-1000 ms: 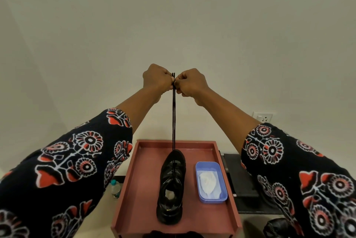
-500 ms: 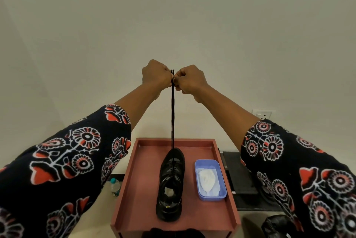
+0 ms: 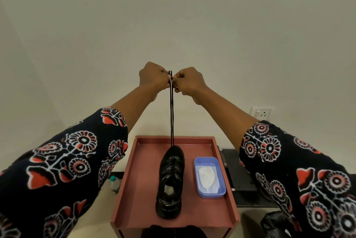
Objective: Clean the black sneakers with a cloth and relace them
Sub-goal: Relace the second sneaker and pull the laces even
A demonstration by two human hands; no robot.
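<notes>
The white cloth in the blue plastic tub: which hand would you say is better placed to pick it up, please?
Right, probably. The white cloth in the blue plastic tub lies on the right of the black sneaker, under the right hand. Both hands pinch the black lace; the left hand would cross the sneaker.

A: What's around, quick?
B: Wall socket (image 3: 261, 113) on the right wall. Small bottle (image 3: 115, 184) w/ green cap on the floor, left of the red tray (image 3: 133, 189).
A: Else?
B: Dark bench (image 3: 238, 168) right of the tray, black bag (image 3: 275, 224) near the btm right corner.
</notes>
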